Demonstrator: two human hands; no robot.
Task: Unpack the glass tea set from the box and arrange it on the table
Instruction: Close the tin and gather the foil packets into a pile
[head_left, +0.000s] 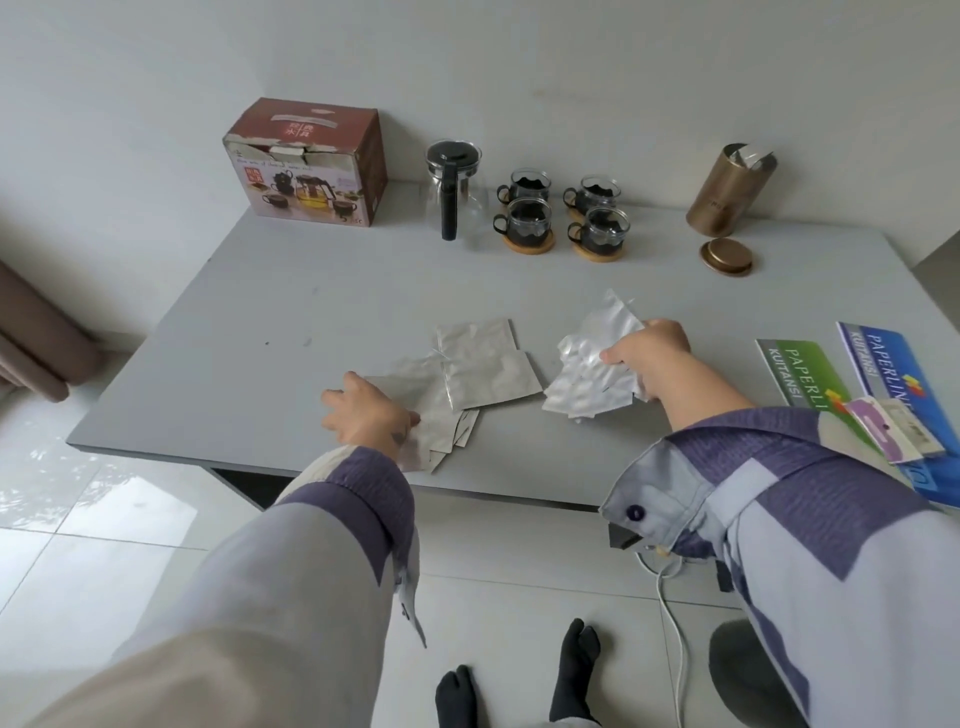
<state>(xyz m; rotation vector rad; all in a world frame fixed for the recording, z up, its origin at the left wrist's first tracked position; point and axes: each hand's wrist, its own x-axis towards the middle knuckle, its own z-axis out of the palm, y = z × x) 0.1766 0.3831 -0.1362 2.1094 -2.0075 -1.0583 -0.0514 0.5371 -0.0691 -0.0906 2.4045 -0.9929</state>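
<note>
Glass teapot with black lid and four dark-holdered glass cups at grey tabletop rear beside printed cardboard box; my right hand grips crumpled silver foil packets, my left hand pinches flat silver foil pouches.

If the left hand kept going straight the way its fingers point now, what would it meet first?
The left hand, already on the near foil pouches, points up and right. It would likely slide onto the upper flat foil pouch next; depth is uncertain.
</note>
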